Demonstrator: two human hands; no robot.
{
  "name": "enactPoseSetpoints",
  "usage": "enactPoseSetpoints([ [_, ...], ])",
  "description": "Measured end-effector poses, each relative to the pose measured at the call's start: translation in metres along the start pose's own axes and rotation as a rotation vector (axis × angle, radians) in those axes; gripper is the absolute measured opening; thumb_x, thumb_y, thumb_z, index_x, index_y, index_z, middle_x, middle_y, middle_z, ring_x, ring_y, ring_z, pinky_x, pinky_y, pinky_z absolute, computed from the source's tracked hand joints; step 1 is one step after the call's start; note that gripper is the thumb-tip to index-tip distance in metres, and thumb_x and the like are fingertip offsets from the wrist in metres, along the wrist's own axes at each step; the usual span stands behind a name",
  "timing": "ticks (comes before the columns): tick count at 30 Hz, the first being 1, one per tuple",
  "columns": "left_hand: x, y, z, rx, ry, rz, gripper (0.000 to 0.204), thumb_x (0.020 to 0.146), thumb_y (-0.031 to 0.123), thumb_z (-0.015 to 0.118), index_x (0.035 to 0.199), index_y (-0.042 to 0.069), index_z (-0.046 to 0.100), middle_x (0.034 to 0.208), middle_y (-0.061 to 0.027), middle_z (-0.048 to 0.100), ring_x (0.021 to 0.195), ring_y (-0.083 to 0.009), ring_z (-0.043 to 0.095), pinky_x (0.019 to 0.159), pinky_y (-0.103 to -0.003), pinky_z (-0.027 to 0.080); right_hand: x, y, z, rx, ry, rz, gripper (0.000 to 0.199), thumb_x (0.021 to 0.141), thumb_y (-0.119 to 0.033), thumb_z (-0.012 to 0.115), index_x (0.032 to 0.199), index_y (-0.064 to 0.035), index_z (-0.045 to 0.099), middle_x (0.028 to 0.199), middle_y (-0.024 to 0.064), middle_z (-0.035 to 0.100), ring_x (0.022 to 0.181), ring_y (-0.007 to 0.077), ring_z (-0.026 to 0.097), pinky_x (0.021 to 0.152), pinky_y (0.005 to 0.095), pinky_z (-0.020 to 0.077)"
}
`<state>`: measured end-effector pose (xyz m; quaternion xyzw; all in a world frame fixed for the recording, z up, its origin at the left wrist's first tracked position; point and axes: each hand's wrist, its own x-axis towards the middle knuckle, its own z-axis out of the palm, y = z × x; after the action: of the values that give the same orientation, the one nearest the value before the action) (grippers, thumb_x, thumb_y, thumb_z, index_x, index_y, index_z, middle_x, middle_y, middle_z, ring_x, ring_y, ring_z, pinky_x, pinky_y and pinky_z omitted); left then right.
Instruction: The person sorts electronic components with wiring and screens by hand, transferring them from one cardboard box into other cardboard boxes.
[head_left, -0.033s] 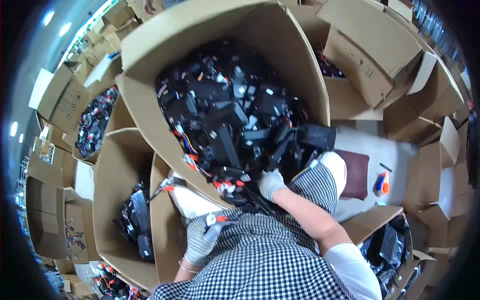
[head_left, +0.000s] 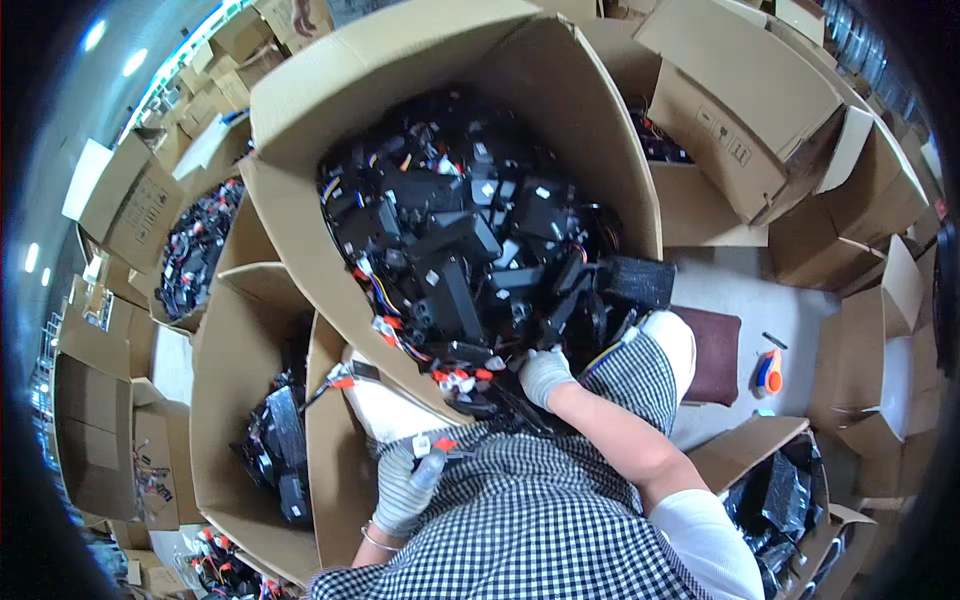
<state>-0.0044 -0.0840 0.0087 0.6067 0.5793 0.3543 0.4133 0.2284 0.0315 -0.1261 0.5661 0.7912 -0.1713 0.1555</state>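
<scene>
A large tilted cardboard box (head_left: 590, 120) holds a heap of black electronic parts (head_left: 460, 240) with coloured wires. My right hand (head_left: 545, 375), in a grey glove, reaches into the heap's near edge, its fingers closed around a black wired part. My left hand (head_left: 405, 490), also gloved, is low over my checked lap. It grips a small connector (head_left: 432, 452) with red and white ends on a thin wire that runs toward the heap.
A smaller open box (head_left: 225, 400) at my left holds more black parts (head_left: 275, 440). A dark red cushion (head_left: 715, 355) and an orange-and-blue tool (head_left: 768, 372) lie on the floor at right. Another box of black parts (head_left: 780, 500) is at lower right. Cardboard boxes stand all around.
</scene>
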Motion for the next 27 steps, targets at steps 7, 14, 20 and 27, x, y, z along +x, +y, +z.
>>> enactPoseSetpoints([
  [7,-0.007,-0.016,-0.002,-0.716,0.162,-0.057,0.047,0.087,0.049,0.057,0.093,0.002,0.056,0.062,0.0025,0.045,0.050,-0.0072,0.040,0.047,-0.023,0.034,-0.049,0.057,-0.084,0.311,0.471,-0.091,0.025,0.091,-0.018,0.046,0.084,-0.0083,0.068,0.081,0.0120,0.066,0.080,0.0263,0.065,0.065,0.0356,0.0510],
  [14,0.023,0.001,0.002,-0.145,-0.067,0.111,0.034,0.084,0.032,0.065,0.097,0.002,0.056,0.084,-0.0044,0.057,0.064,-0.0092,0.049,0.057,-0.025,0.043,-0.119,0.018,-0.146,0.389,1.132,-0.406,0.007,0.079,-0.016,0.059,0.077,-0.0100,0.062,0.073,0.0063,0.055,0.066,0.0229,0.058,0.051,0.0329,0.0455],
  [20,0.025,-0.001,0.027,-0.669,0.373,-0.052,0.052,0.089,0.041,0.058,0.124,0.004,0.047,0.110,-0.0032,0.056,0.095,-0.0133,0.054,0.084,-0.027,0.043,-0.110,-0.059,-0.091,0.636,0.602,-0.529,0.016,0.082,-0.025,0.058,0.078,-0.0104,0.061,0.074,0.0073,0.054,0.065,0.0248,0.058,0.052,0.0374,0.0459],
  [27,0.030,0.021,0.032,-0.832,-0.004,0.005,0.042,0.088,0.038,0.060,0.113,0.007,0.049,0.086,0.0005,0.049,0.073,-0.0111,0.048,0.083,-0.034,0.046,-0.104,-0.066,-0.075,0.660,0.604,-0.616,0.017,0.083,-0.024,0.059,0.084,-0.0074,0.063,0.085,0.0101,0.060,0.071,0.0263,0.060,0.059,0.0368,0.0473],
])
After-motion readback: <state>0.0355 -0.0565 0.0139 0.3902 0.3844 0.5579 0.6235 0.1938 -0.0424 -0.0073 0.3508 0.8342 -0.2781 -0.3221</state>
